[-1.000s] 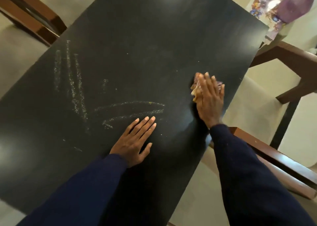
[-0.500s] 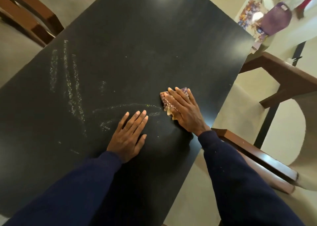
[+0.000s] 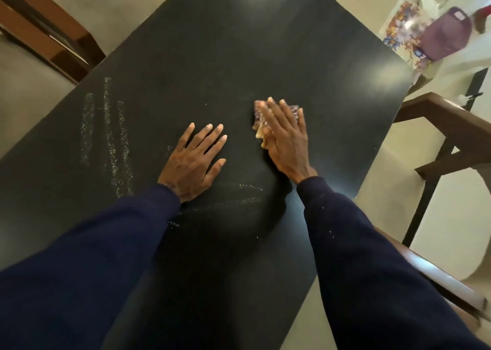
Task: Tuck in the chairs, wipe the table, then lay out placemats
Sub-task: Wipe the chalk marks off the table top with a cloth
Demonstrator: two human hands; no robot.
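Under the right hand point(image 3: 287, 139), fingers straight and pressing, the cloth point(image 3: 259, 122) lies bunched on the table point(image 3: 212, 57) — soft, light, likely best pinned across its middle; the left hand point(image 3: 194, 161) rests flat just beside.

Readable text: none anywhere in view
Table point(image 3: 239, 57): the black top carries only pale powdery streaks, which form no letters or numbers
Cloth point(image 3: 261, 121): patterned, with no wording that can be made out
Purple bag point(image 3: 443, 34): a small pale tag near its top, too blurred to read
Colourful printed sheet point(image 3: 401, 30): a busy print just beside the bag, blurred, no legible words
Dark blue sleeves point(image 3: 372, 243): plain fabric with a few pale specks, no logo or label seen
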